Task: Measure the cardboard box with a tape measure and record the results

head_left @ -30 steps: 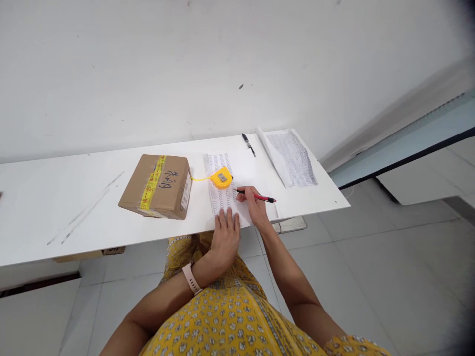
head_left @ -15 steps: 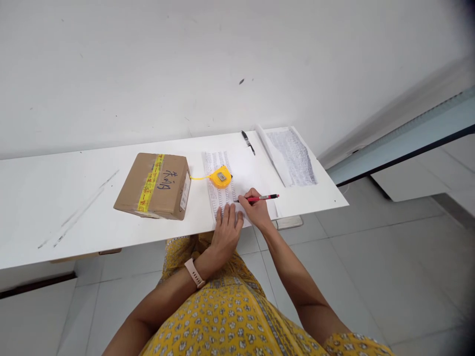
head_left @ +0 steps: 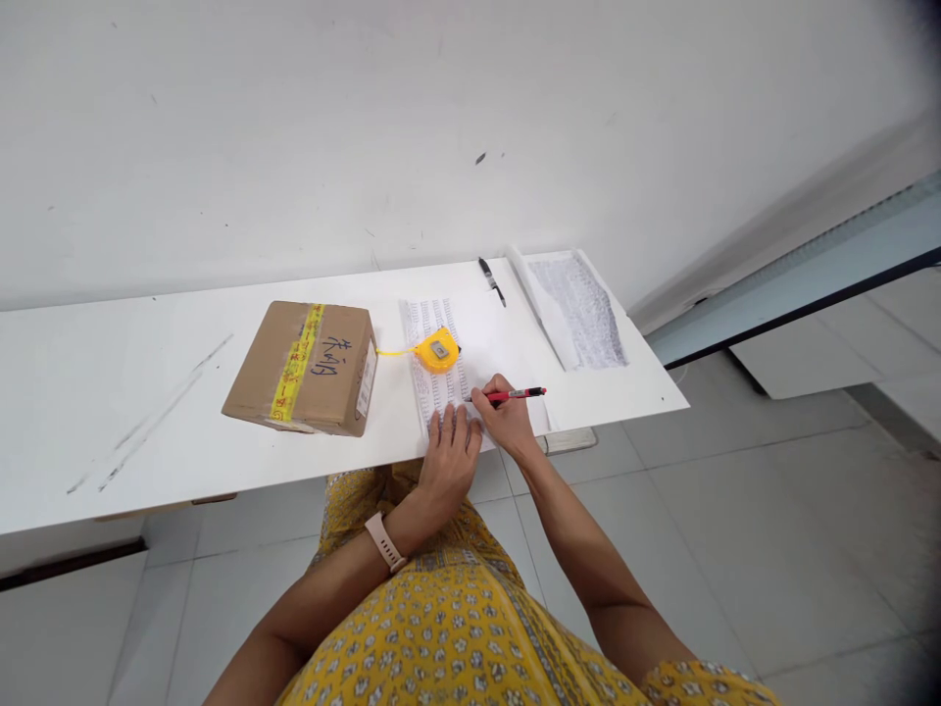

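Observation:
My right hand (head_left: pixel 504 416) pinches a red pen (head_left: pixel 519 394), its tip resting on a printed sheet of paper (head_left: pixel 438 384) on the white table (head_left: pixel 147 431). Flat on the sheet's near edge lies my left hand (head_left: pixel 450 459), fingers stretched out and holding the paper down. A yellow tape measure (head_left: pixel 437 351) sits on the sheet just beyond both hands, with a short length of tape pulled out towards a taped cardboard box (head_left: pixel 304 367) on the left.
A black pen (head_left: pixel 492 281) lies near the table's back edge. To the right of it a stack of printed papers (head_left: pixel 577 309) reaches the table's right end. A white wall stands behind the table. Tiled floor shows below.
My right hand and the red pen have shifted slightly down the sheet towards me. My left hand stays flat on the paper. The view drifted a little.

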